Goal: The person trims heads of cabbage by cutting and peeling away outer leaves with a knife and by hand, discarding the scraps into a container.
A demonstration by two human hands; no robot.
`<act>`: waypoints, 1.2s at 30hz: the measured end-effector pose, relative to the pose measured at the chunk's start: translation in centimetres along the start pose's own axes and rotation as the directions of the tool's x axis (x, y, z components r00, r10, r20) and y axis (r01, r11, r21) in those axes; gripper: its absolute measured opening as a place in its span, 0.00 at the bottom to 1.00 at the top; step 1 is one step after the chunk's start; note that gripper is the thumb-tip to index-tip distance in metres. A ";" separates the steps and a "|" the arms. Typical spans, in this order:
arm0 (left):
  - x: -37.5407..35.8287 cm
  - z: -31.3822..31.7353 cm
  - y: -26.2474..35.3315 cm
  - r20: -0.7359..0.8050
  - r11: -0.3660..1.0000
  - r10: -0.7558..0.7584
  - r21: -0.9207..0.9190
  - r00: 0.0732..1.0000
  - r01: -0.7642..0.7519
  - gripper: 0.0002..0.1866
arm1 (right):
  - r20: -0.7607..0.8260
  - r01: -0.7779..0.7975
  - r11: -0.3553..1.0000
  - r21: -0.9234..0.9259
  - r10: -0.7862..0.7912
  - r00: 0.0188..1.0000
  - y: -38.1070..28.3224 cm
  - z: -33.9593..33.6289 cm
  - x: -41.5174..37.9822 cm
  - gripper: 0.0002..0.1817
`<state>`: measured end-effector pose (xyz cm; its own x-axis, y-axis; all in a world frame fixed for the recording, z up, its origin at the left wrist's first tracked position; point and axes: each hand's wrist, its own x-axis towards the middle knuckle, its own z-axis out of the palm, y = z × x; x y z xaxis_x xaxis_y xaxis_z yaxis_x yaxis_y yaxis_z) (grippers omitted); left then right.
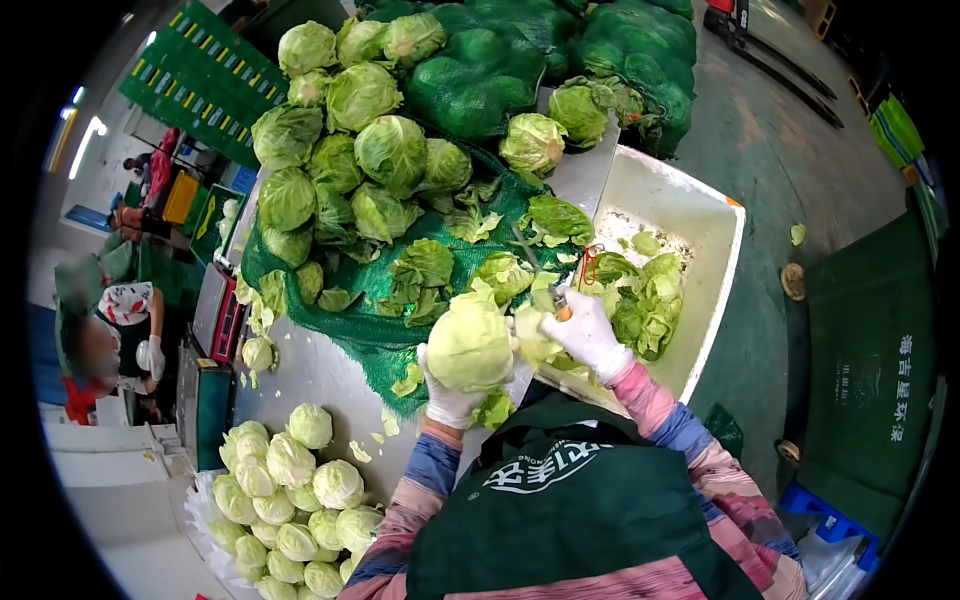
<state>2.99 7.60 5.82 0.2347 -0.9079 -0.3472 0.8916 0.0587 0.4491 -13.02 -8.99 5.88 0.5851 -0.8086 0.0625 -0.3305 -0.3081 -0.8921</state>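
A pale green cabbage (pixel 469 346) rests in my left hand (pixel 447 398), whose white-gloved fingers curve round its lower left side. My right hand (pixel 585 335), also gloved in white, is closed round the orange-brown handle of a knife (pixel 563 306); its blade points up and left. Between the two hands a loose pale leaf (pixel 535 335) hangs beside the cabbage, partly blurred. Beneath lie green netting (pixel 365 345) and cut outer leaves (pixel 418 275). Just right of my right hand, a white foam box (pixel 722 270) holds green leaves (pixel 645 310).
Untrimmed cabbages (pixel 390 155) are piled at the back left, with full green net sacks (pixel 480 80) behind. Trimmed cabbages (pixel 290 460) form a heap at the lower left. Another person (pixel 130 305) stands at the far left. A green bin (pixel 860 360) is at the right.
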 end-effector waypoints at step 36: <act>-7.1 -21.1 20.1 -0.759 0.306 0.509 -0.281 0.406 -0.910 0.45 | 0.126 -0.222 0.973 -0.060 0.228 0.965 8.0 1.7 -2.8 0.15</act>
<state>27.40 24.03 -0.11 0.8433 -0.0237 -0.5369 0.1680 0.9606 0.2214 -16.01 -8.33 -2.25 0.5827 -0.7878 -0.1998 -0.4964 -0.1504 -0.8550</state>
